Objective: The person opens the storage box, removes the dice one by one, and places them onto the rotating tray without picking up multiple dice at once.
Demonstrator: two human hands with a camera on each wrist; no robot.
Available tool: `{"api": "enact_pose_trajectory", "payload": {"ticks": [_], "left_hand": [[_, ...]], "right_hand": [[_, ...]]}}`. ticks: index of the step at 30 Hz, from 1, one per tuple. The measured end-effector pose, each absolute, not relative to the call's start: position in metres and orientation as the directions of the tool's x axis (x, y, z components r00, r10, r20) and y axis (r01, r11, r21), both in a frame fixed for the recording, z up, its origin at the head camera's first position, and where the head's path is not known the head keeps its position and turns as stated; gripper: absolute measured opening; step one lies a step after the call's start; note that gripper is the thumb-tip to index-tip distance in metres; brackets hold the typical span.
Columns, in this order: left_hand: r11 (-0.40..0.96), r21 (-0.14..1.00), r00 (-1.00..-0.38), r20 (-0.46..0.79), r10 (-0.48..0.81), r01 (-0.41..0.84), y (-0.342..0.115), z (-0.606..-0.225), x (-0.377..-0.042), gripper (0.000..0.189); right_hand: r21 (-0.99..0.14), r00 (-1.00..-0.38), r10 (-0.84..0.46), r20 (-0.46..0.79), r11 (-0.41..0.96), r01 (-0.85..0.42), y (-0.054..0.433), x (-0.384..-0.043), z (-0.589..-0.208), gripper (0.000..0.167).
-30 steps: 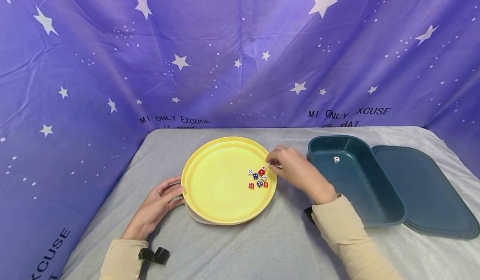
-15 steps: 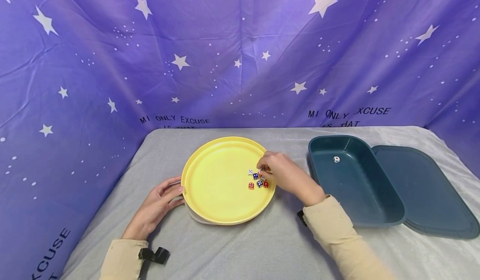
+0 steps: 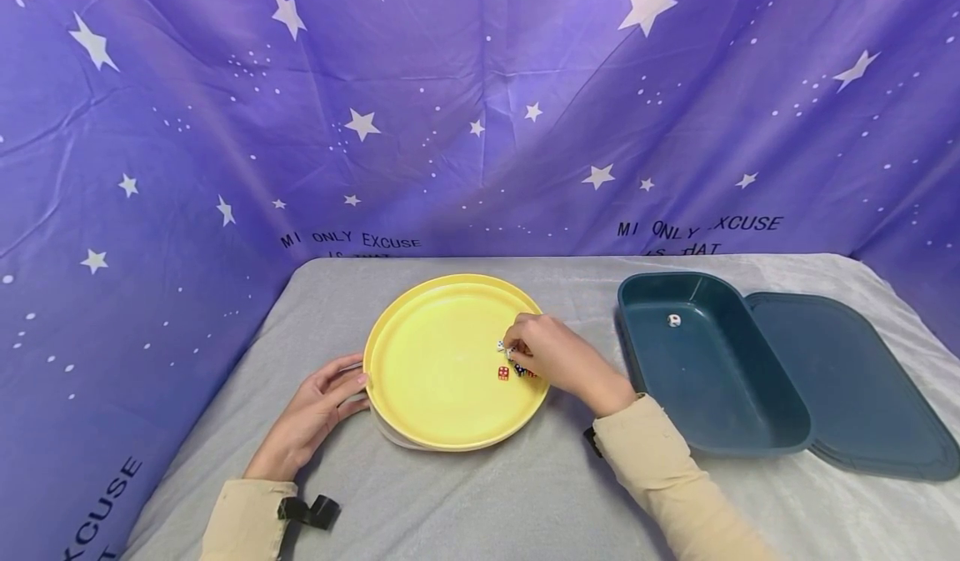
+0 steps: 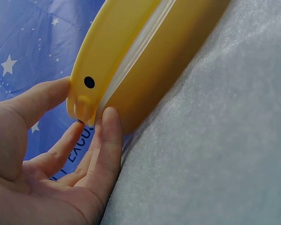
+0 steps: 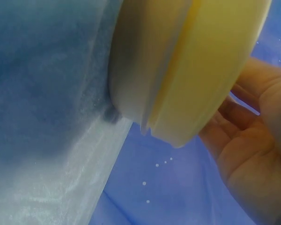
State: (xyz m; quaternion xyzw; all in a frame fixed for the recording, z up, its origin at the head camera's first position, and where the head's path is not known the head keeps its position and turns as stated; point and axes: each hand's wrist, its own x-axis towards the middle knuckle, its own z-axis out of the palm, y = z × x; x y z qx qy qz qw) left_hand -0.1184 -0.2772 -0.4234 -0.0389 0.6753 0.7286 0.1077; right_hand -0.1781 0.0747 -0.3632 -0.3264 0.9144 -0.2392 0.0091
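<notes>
A yellow round lidded container (image 3: 435, 361) stands on the table, several small red, white and blue dice lying at the right of its top. My left hand (image 3: 318, 407) holds its left rim, thumb on the lid's edge and fingers below beside a small tab (image 4: 82, 108). Over the dice, my right hand (image 3: 558, 357) pinches a white die (image 3: 510, 354) between thumb and fingertips. A red die (image 3: 503, 373) and a blue die (image 3: 520, 370) show beside the fingers; other dice are partly hidden. In the right wrist view the container's wall (image 5: 206, 70) hides the fingertips.
To the right stands a dark teal rectangular box (image 3: 720, 378) with one white die (image 3: 673, 320) inside. Its flat matching lid (image 3: 862, 386) lies partly under the box's right side. A starry purple cloth (image 3: 480, 127) hangs behind the grey-covered table (image 3: 480, 503).
My right hand has moved left and slightly down over the dice, the white die at its fingertips, covering more of the pile. The left hand has stayed at the rim.
</notes>
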Motion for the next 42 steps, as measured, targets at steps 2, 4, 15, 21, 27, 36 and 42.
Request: {"api": "enact_pose_trajectory", "payload": {"ticks": [2,4,15,21,27,36,42], "left_hand": [[-0.067,0.975,-0.974,-0.203,0.102,-0.211,-0.276,-0.423,-0.119,0.054],[-0.065,0.976,-0.974,-0.203,0.100,-0.210,-0.276,-0.424,-0.119,0.055],[-0.065,0.977,-0.974,-0.198,0.108,-0.205,-0.278,-0.423,-0.118,0.056],[-0.071,0.979,-0.976,-0.179,0.127,-0.189,-0.278,-0.423,-0.117,0.054],[-0.071,0.978,-0.975,-0.188,0.120,-0.197,-0.278,-0.424,-0.118,0.055],[-0.073,0.977,-0.974,-0.194,0.114,-0.202,-0.277,-0.423,-0.118,0.054],[-0.070,0.978,-0.975,-0.187,0.122,-0.196,-0.277,-0.423,-0.118,0.055]], "right_hand": [[-0.444,-0.788,-0.600,0.139,0.673,-0.592,0.074,-0.178,-0.364,0.010],[-0.443,-0.786,-0.602,0.139,0.673,-0.593,0.073,-0.177,-0.364,0.010],[-0.409,-0.757,-0.629,0.174,0.654,-0.637,0.070,-0.177,-0.367,0.007],[-0.404,-0.751,-0.634,0.183,0.648,-0.645,0.069,-0.177,-0.368,0.009],[-0.399,-0.742,-0.641,0.199,0.638,-0.658,0.068,-0.177,-0.370,0.012],[-0.375,-0.747,-0.635,0.200,0.655,-0.657,0.068,-0.176,-0.366,0.010],[-0.369,-0.772,-0.617,0.154,0.688,-0.624,0.071,-0.174,-0.359,0.009]]}}
